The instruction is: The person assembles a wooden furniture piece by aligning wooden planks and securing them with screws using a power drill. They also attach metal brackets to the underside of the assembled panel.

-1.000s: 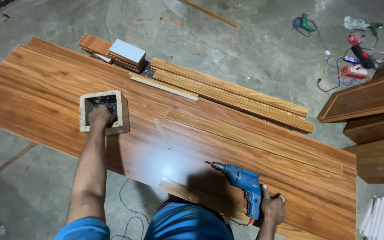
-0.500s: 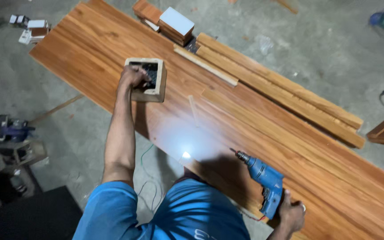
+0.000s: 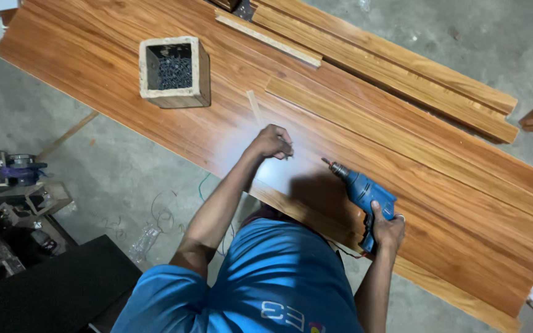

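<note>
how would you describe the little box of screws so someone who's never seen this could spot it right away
Start at the long reddish-brown wooden panel lying across the grey floor, and look toward its far left end. There stands a small square open-topped box with thick pale rough walls, full of dark screws. It is the only upright container on the panel; everything else there is flat wooden strips.

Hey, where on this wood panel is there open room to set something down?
Bare panel lies left of the screw box, and between the box and the left hand. It is crowded between that hand and the drill in the right hand.
</note>
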